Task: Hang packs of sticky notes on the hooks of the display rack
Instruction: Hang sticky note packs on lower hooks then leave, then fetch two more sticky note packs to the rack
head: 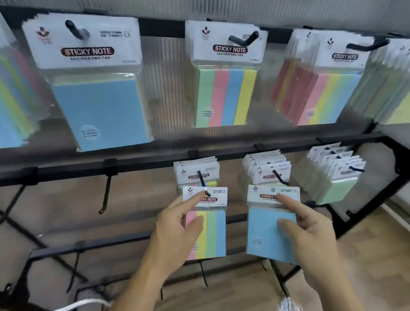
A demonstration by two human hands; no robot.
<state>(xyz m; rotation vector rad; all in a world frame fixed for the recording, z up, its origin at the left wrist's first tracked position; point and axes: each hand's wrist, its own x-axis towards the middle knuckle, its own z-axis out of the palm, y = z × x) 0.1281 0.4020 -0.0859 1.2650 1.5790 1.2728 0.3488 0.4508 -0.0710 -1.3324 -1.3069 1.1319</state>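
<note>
- Pastel-striped pack [207, 225] pinched in the left hand [178, 232]: thumb on the front face, index finger stretched up over the white header card, other fingers behind
- Blue pack [270, 233] pinched the same way in the right hand [308, 230]: thumb on the blue face, index finger up on the header, rest of the fingers behind
- Both packs upright, long axis vertical, header end up, printed front toward the camera; blue pack tipped slightly off vertical
- Striped pack: header touches the tip of the middle-rail hook [202, 182] right at the left index fingertip; looks like the hang hole is meeting the tip, cannot tell if it is threaded
- Blue pack: header sits just below the tip of the next hook [279, 176], above the right index finger; its hang hole shows free, so not on the hook yet
- Done, by judgement: top-row packs [226, 93] hang on every hook in view above both hands; the middle-rail hooks above the hands and off past the right hand already carry hung stacks [333, 170]
- Left to do: slide on the two packs in hand; bare hooks [106, 193] on the display rack [138, 160] well out past the left hand, more lower hooks [203, 274] bare below the hands
- Judged past halfway, with the lower-left part of the rack unfilled
</note>
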